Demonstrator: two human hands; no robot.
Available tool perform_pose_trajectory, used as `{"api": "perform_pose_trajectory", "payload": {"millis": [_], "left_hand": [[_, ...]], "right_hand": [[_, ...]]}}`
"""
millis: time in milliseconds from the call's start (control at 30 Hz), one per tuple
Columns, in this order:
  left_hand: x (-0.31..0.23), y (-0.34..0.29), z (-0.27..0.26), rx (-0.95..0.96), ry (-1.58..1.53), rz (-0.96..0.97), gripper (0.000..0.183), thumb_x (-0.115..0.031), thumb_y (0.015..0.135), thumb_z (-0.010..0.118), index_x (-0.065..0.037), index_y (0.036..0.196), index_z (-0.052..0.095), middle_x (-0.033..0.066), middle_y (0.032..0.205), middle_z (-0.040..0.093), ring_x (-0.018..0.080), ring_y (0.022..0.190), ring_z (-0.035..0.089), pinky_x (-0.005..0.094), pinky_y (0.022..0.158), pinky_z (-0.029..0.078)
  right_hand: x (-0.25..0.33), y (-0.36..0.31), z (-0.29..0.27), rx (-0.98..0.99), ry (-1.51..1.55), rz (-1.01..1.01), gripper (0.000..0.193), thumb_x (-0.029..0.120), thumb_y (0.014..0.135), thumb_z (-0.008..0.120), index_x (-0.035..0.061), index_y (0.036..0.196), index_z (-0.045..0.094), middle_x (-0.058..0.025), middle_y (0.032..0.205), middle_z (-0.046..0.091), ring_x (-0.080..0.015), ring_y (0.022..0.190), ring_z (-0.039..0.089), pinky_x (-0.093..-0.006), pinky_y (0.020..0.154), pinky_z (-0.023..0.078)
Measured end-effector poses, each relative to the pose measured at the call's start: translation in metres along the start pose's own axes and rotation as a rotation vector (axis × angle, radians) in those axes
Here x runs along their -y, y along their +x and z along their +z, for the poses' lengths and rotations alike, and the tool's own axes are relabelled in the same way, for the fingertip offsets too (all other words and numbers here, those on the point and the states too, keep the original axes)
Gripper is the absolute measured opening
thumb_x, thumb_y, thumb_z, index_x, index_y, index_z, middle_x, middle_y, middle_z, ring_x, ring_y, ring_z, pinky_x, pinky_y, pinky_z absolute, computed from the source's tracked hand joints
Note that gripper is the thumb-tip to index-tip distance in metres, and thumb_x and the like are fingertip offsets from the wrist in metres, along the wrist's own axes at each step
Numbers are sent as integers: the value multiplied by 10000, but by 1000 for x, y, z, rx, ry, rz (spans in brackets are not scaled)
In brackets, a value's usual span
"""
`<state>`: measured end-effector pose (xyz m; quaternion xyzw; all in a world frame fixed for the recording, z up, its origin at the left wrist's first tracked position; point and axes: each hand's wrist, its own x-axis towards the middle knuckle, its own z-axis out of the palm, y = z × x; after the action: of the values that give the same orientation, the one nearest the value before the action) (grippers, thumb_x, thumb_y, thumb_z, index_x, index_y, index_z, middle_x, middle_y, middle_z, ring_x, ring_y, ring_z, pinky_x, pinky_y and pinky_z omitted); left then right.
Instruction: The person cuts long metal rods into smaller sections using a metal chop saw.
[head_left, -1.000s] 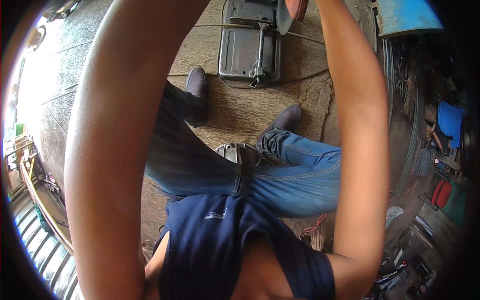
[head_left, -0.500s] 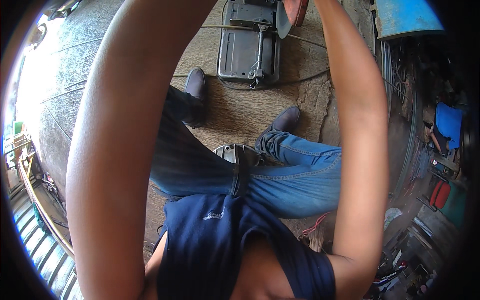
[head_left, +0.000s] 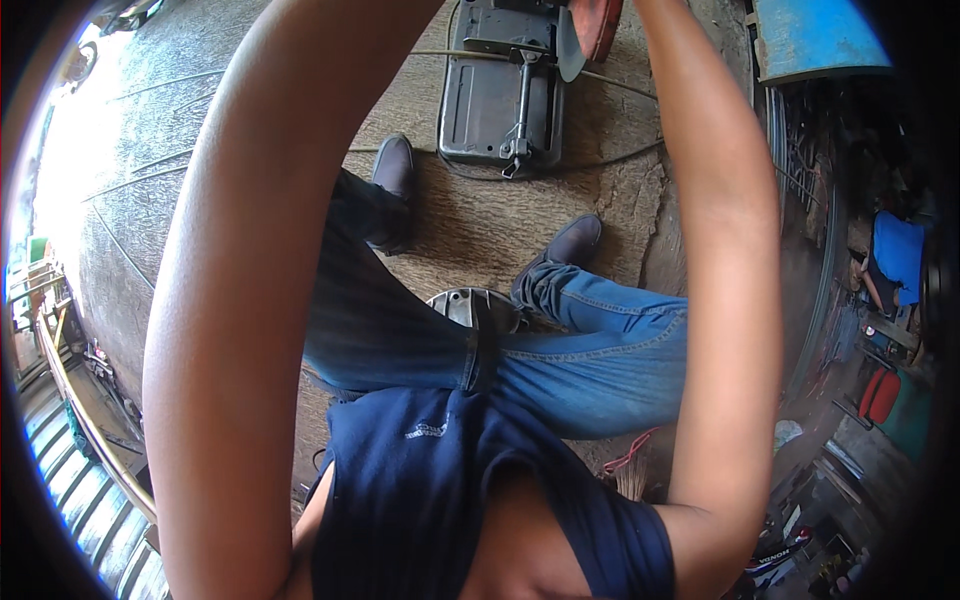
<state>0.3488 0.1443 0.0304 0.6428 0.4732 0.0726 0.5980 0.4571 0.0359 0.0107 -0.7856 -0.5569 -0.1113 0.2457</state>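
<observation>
Seated, navy shirt [head_left: 430, 500] nearest, jeans [head_left: 590, 350] bent at the knees, round grey metal cover [head_left: 468, 305] on the floor [head_left: 470, 225] between the legs. Dark shoes [head_left: 392, 165] planted either side, toes away.

Both arms stretched forward: left arm [head_left: 230, 330] and right arm [head_left: 720, 300] run up out of the top edge. Left hand and right hand both beyond the frame; grip cannot be told, neither how wide nor on what.

Beyond the feet, grey chop saw [head_left: 500, 100] flat on the floor, directly ahead. Long axis of its base runs away from the body; clamp screw [head_left: 522, 105] lies along that same line, handle end nearer. Dark blade guard and red part [head_left: 597, 22] over the far right corner, just beside the right arm.

Judged: reach toward the saw head under way, cut not yet visible. Next move likely calls for a firm hold up top and feet kept back from the base.

Thin rod or cable [head_left: 620, 85] crosses the far end.
</observation>
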Motion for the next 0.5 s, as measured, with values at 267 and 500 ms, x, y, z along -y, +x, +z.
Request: {"api": "perform_pose_trajectory", "payload": {"millis": [267, 500], "left_hand": [[6, 0, 12, -68, 6, 66, 312, -253, 751, 538, -13, 949, 558, 158, 734, 536, 311, 598, 503, 483, 607, 431], [20, -69, 29, -169, -43, 33, 260, -254, 786, 526, -21, 881, 589, 160, 722, 558, 289, 527, 488, 452, 515, 430]], "right_hand": [[6, -13, -3, -72, 97, 83, 325, 180, 829, 476, 74, 1135, 509, -278, 931, 645, -453, 938, 618, -502, 845, 487], [12, -31, -13, -2, 74, 100, 370, 233, 848, 496, 92, 1190, 492, -291, 940, 641, -469, 892, 622, -525, 777, 498]]}}
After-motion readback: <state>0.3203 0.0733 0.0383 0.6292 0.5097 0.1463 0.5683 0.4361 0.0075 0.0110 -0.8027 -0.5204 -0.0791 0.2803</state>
